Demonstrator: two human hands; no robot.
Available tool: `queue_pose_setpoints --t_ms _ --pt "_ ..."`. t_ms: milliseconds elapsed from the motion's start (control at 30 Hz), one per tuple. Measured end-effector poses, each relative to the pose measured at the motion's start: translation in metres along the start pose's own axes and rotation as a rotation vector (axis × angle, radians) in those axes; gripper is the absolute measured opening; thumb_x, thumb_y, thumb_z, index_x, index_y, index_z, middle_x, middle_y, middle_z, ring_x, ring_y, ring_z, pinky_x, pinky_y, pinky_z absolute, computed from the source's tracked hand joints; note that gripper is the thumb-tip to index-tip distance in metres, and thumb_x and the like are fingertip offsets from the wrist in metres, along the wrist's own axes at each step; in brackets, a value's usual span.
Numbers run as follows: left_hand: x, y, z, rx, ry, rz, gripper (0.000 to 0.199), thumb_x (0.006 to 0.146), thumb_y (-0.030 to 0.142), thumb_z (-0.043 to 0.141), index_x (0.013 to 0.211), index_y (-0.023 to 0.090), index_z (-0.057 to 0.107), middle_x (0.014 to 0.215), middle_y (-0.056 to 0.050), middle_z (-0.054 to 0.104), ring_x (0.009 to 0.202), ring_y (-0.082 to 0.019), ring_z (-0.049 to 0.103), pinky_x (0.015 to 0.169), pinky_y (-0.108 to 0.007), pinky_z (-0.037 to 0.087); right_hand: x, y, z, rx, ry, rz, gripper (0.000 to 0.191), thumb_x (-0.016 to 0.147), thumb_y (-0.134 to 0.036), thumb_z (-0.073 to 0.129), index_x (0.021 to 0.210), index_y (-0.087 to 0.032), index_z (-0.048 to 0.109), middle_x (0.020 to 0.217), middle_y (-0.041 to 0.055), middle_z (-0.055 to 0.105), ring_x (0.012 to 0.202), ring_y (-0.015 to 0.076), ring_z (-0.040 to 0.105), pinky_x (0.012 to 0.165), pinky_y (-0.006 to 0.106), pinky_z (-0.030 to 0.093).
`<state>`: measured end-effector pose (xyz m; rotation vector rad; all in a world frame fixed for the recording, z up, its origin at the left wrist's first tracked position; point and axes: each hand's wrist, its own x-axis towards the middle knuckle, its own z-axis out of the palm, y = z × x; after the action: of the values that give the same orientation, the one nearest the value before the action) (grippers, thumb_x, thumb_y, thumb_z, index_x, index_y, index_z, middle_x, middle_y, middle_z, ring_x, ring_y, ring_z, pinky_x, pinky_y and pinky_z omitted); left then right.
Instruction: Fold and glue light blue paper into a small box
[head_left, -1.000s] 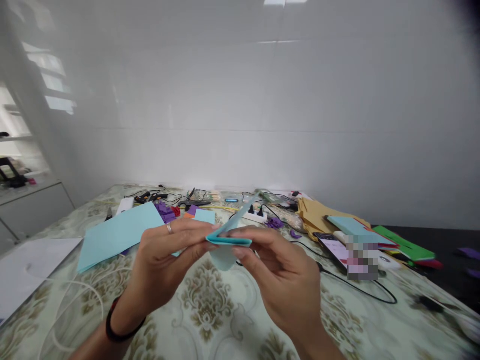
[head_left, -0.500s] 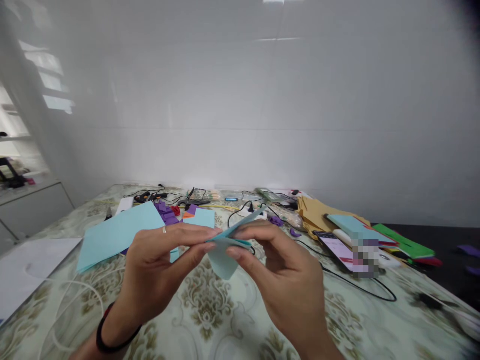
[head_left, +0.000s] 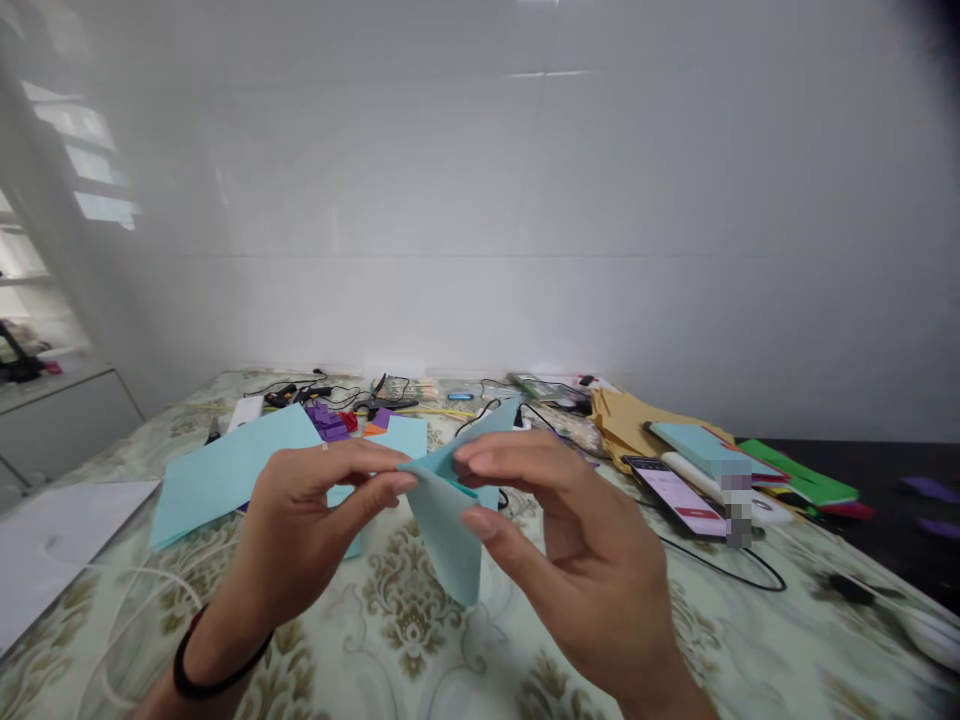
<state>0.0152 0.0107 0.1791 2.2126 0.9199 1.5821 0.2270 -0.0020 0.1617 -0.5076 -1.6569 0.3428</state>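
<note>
The cloth (head_left: 409,630) spreads beneath and around both hands, with pale blue sheets (head_left: 232,480) beyond and to the left of the left hand, and a phone (head_left: 679,495) beyond and to the right of the right hand. The right hand (head_left: 600,570) looks the larger in view, its thumb and fingers parted and curved about the near and far sides of the paper; whether they press on it cannot be told. The left hand (head_left: 296,530) pinches the paper's left corner between thumb and forefinger. The folded paper (head_left: 446,545) is between the hands, above the cloth, touching the left fingertips. One flap hangs down toward the person, the other rises away to the far right; its longest line appears to run between those flap ends, across the gap between the hands. The right fingers cover part of the fold, so its inner layers and right end are hard to make out. The left hand's remaining fingers are mostly hidden.
</note>
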Motion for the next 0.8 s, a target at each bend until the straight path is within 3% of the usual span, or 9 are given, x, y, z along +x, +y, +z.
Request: queue_pose_setpoints --t_ms 133,300,433,600,700,800 --pt "0.0 0.0 -0.002 -0.004 -0.015 0.022 0.013 0.094 0.022 0.076 0.089 0.031 0.084 0.086 0.005 0.085 0.07 -0.012 0.077 0.069 -0.019 0.062 0.006 -0.006 -0.008 -0.082 -0.074 -0.095 0.023 0.096 -0.009 0.07 0.111 -0.026 0.073 0.105 -0.0002 0.077 0.101 0.016 0.072 0.09 0.032 0.059" --pt "0.0 0.001 -0.002 -0.081 -0.061 -0.02 0.014 0.095 0.021 0.076 0.091 0.031 0.085 0.086 0.005 0.084 0.069 -0.012 0.076 0.067 -0.018 0.063 0.007 -0.008 -0.009 -0.085 -0.133 -0.103 0.023 0.094 -0.011 0.072 0.112 -0.025 0.072 0.104 -0.0003 0.078 0.096 0.0144 0.074 0.086 0.028 0.06" --pt "0.004 -0.003 0.0 -0.144 -0.082 -0.121 0.012 0.093 0.023 0.076 0.088 0.028 0.085 0.077 0.004 0.082 0.065 -0.012 0.075 0.063 -0.017 0.064 0.008 -0.007 -0.01 -0.107 -0.141 -0.018 0.019 0.096 -0.018 0.072 0.113 -0.026 0.074 0.104 -0.0021 0.08 0.091 0.0126 0.075 0.079 0.023 0.062" --pt "0.011 -0.018 0.006 -0.21 -0.074 -0.267 0.011 0.09 0.028 0.076 0.084 0.022 0.083 0.075 0.001 0.079 0.063 -0.014 0.073 0.06 -0.022 0.067 0.011 -0.006 -0.01 -0.187 -0.163 0.188 0.018 0.097 -0.022 0.071 0.112 -0.027 0.079 0.103 -0.0019 0.083 0.081 0.0132 0.076 0.066 0.022 0.062" --pt "0.014 -0.023 0.007 -0.235 -0.095 -0.287 0.013 0.09 0.03 0.076 0.083 0.021 0.081 0.076 0.0 0.077 0.066 -0.014 0.072 0.062 -0.023 0.067 0.011 -0.004 -0.01 -0.23 -0.167 0.279 0.022 0.096 -0.022 0.071 0.115 -0.029 0.079 0.11 -0.001 0.083 0.081 0.0146 0.077 0.057 0.022 0.059" --pt "0.014 -0.024 0.006 -0.218 -0.132 -0.278 0.013 0.09 0.03 0.078 0.083 0.02 0.079 0.076 0.0 0.076 0.064 -0.013 0.071 0.061 -0.022 0.065 0.012 -0.003 -0.011 -0.224 -0.146 0.287 0.02 0.096 -0.023 0.072 0.113 -0.029 0.079 0.109 -0.0007 0.082 0.082 0.0148 0.076 0.06 0.022 0.06"
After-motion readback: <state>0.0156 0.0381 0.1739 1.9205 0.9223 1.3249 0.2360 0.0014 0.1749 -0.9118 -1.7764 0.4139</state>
